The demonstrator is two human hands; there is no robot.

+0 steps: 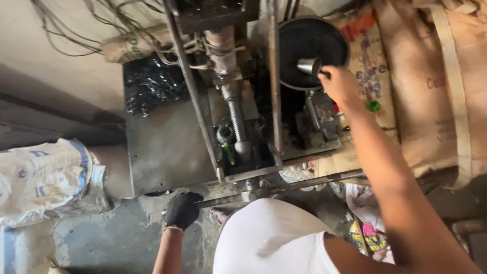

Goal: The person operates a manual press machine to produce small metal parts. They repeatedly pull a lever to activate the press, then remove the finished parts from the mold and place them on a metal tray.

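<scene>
Head view, right hand (339,85) gripping metal cone (308,66), gloved left hand (181,210) on lever (274,189)

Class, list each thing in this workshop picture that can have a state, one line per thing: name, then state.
Right hand: raised, grip closed on the cone.
Cone: held, tipped sideways over the round pan.
Round pan: dark; contents cannot be told.
Left hand: gloved, closed on the bar.
Bar: lying almost level, below the machine.
Screw shaft: bare, upright in the frame.
</scene>
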